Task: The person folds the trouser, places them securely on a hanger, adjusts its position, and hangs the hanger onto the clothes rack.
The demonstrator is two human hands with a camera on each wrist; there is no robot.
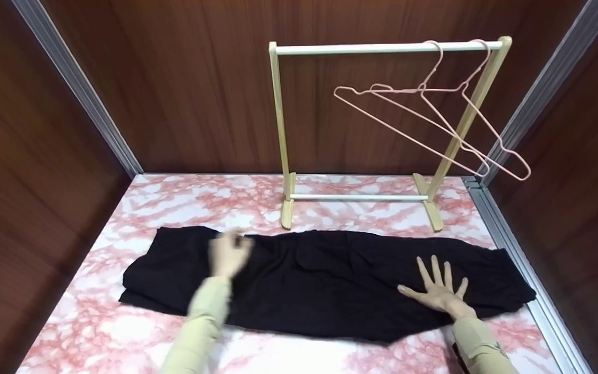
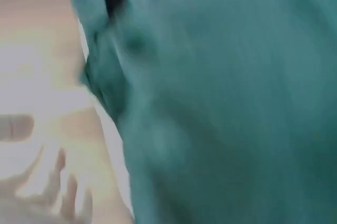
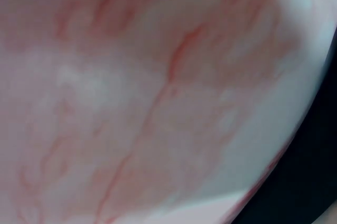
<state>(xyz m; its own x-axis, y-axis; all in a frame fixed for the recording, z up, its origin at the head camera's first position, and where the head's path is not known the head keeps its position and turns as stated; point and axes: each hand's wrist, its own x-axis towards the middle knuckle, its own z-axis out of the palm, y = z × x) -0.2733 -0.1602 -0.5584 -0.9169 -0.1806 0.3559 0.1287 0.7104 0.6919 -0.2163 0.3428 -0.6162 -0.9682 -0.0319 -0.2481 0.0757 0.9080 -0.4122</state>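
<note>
A pair of black trousers (image 1: 325,291) lies stretched sideways across the pink marbled table, folded lengthwise, with soft wrinkles near the middle. My left hand (image 1: 230,254), blurred by motion, is over its left part, fingers loosely bent. In the left wrist view that hand (image 2: 50,187) shows at the lower left, a gap between thumb and fingers, beside the cloth (image 2: 221,108), which looks teal there. Toward the right end, my right hand (image 1: 438,295) rests flat on the trousers with its fingers spread. Only dark fabric (image 3: 305,150) and tabletop fill most of the right wrist view.
Behind the trousers stands a small wooden garment rack (image 1: 281,119) with a white top rail (image 1: 351,49). Two pink hangers (image 1: 408,136) hang at its right end. Brown wood-grain panels (image 1: 185,93) and metal profiles (image 1: 501,218) enclose the table (image 1: 195,197).
</note>
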